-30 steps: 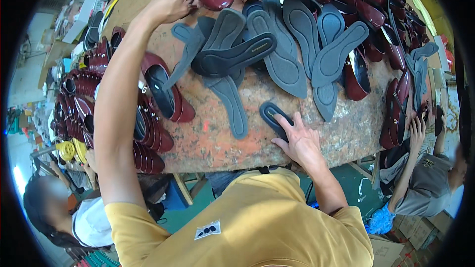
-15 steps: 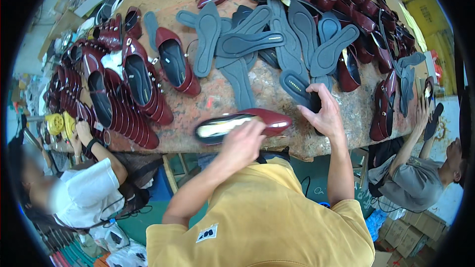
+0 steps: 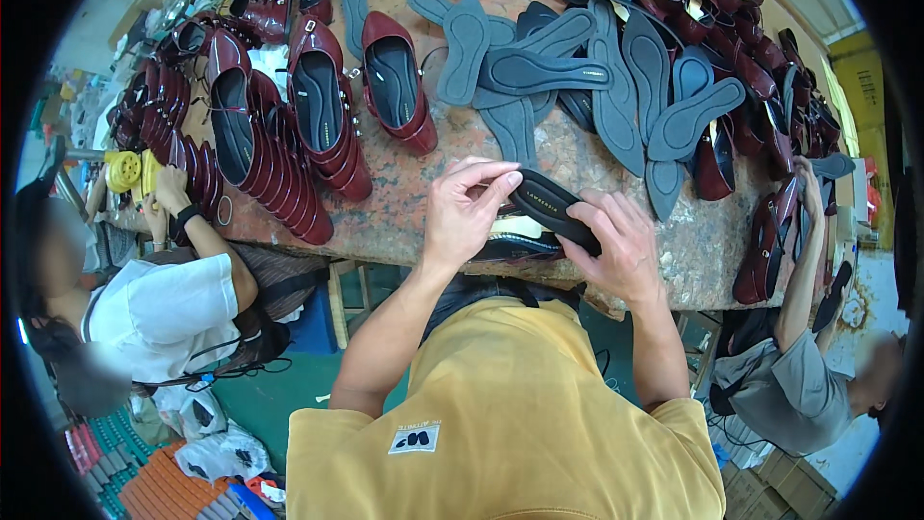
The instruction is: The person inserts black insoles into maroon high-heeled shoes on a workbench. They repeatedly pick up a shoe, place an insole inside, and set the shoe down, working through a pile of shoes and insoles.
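Observation:
A dark insole (image 3: pixel 546 198) hangs between my two hands, bent a little and slanting down to the right. My left hand (image 3: pixel 469 210) pinches its left end between thumb and fingers. With my right hand (image 3: pixel 621 243) I grip the other end, thumb below and fingers on top. Beneath it, at the table's near edge, lies a dark red shoe (image 3: pixel 517 231). Its pale inside and dark rim show, while my hands and the insole hide much of the rest. Beyond my hands spreads a heap of grey insoles (image 3: pixel 546 72).
Dark red shoes (image 3: pixel 236 125) stand packed in rows at the left, and more shoes (image 3: pixel 741 67) are piled at the right. A person in white (image 3: pixel 168 303) holds a yellow roll (image 3: pixel 123 171) on the left. Another person in grey (image 3: pixel 784 366) reaches onto the table (image 3: pixel 404 212) on the right.
My right hand has lifted the insole off the table and brought it left over the shoe. My left hand has left the shoe and taken the insole's other end.

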`<act>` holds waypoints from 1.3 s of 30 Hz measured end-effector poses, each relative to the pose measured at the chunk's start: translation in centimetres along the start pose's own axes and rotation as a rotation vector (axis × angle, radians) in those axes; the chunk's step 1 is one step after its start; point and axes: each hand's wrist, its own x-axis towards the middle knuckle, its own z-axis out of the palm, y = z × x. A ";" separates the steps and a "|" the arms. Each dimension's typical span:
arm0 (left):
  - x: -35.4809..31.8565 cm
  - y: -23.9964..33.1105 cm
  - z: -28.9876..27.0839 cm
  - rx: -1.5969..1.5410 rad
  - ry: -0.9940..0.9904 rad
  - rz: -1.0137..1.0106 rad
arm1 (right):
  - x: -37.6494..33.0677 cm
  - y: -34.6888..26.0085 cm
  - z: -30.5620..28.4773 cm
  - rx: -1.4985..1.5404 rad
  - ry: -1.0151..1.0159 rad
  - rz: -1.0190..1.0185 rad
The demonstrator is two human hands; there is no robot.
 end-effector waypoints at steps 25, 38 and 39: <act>-31.1 -13.5 -19.8 1.464 -0.513 -0.817 | 0.6 1.7 3.0 0.335 -0.439 0.115; -6.3 -2.1 -6.8 0.716 -0.175 0.061 | 2.1 0.6 9.7 0.155 -0.354 -0.087; -6.1 -2.2 -6.9 0.698 -0.174 0.030 | 2.2 0.5 10.1 0.161 -0.355 -0.096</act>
